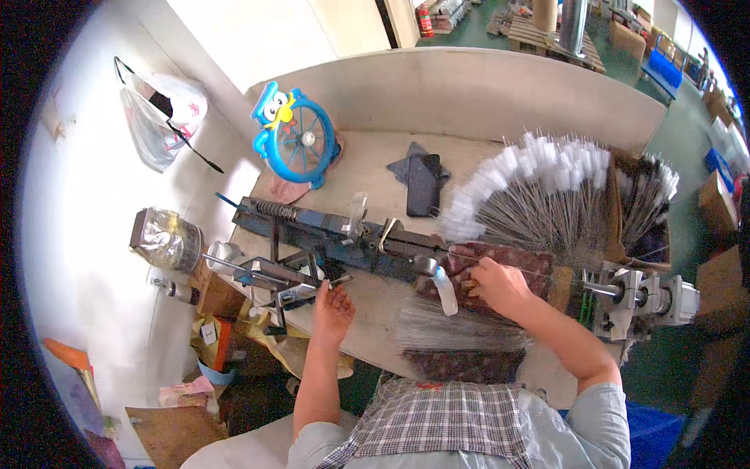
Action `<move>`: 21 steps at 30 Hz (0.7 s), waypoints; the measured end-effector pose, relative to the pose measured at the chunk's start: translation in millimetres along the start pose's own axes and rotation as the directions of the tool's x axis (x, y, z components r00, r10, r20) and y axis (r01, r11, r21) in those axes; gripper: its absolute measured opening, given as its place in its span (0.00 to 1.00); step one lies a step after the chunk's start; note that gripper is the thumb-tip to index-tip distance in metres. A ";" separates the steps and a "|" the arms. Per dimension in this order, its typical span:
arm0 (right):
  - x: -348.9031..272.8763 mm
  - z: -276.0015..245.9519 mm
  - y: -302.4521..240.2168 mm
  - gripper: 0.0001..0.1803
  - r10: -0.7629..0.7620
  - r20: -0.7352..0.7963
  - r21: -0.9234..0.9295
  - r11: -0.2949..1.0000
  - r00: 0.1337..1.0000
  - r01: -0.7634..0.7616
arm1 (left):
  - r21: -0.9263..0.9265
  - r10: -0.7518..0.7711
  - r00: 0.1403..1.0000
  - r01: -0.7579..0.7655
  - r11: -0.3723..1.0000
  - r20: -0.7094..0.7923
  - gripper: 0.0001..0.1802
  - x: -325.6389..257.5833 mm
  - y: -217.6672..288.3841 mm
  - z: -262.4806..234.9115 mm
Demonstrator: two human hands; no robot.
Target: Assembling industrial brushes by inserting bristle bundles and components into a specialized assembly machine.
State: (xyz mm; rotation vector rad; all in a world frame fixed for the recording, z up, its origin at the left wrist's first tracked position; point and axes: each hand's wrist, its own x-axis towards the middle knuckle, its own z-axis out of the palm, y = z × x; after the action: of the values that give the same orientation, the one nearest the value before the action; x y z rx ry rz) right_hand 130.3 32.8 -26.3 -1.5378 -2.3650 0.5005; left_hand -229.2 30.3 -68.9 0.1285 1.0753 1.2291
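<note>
My left hand point(334, 314) is at the front of a metal bracket point(293, 273), its fingers curled beside a short pale rod point(340, 280). Whatever lies inside those fingers is too small to make out. Over the bench, my right hand point(500, 288) pinches at a thin metal wire point(539, 273). This wire stretches from the end of a long dark metal fixture point(336, 238) toward a chuck-like spindle point(601, 289) at the right. A bundle of straight wires point(461, 328) lies in front of my right hand. Just left of that hand stands a translucent, bottle-like piece point(445, 293).
Many white-tipped wire brushes point(539, 180) fan out at the back right, beside a cardboard box point(621, 211) of more. A phone point(423, 185) lies on a dark cloth behind the fixture. A blue cartoon-shaped fan point(301, 144) stands back left. A raised panel point(469, 90) edges the bench.
</note>
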 end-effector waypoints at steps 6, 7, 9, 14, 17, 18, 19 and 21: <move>-21.1 -23.6 -6.3 0.09 -0.048 0.042 0.031 0.998 0.998 0.047 | 0.000 0.102 0.992 -0.102 0.995 -0.076 0.09 4.3 -3.8 3.5; -25.1 -29.3 -10.9 0.09 -0.007 0.045 0.019 1.000 0.999 0.006 | 0.006 0.065 0.996 -0.065 0.998 -0.056 0.09 6.6 -3.5 0.8; -26.6 -40.3 -22.2 0.13 -0.027 0.023 0.125 0.992 0.999 0.024 | -0.038 0.159 0.987 -0.159 0.987 -0.010 0.06 7.5 -2.4 -11.4; -30.9 -74.2 -19.2 0.16 -0.069 -0.170 0.235 0.966 0.983 0.109 | 0.150 0.347 0.932 -0.330 0.932 -0.103 0.07 -18.0 -23.8 33.7; -25.2 -86.7 -6.1 0.09 -0.109 -0.379 0.033 0.991 0.919 0.131 | 0.698 0.419 0.836 -0.535 0.477 0.354 0.12 -49.5 -74.0 79.2; -27.7 -81.3 3.5 0.09 -0.027 -0.397 0.106 0.992 0.918 0.075 | 0.639 0.375 0.796 -0.605 0.476 0.475 0.11 -63.9 -91.0 107.8; -30.0 -77.0 11.5 0.09 0.054 -0.413 0.179 0.984 0.909 0.023 | 0.570 0.330 0.737 -0.670 0.476 0.590 0.10 -75.9 -103.6 137.2; -33.8 -73.8 17.2 0.09 0.068 -0.373 0.250 0.968 0.925 0.029 | 0.319 0.078 0.906 -0.225 0.920 0.416 0.08 -75.8 -122.8 175.9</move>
State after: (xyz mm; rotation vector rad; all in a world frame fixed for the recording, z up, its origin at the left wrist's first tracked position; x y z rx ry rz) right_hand 188.0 18.3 31.5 -1.3974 -1.9147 0.4399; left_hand -13.2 -0.2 -4.3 0.7323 0.9315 1.0705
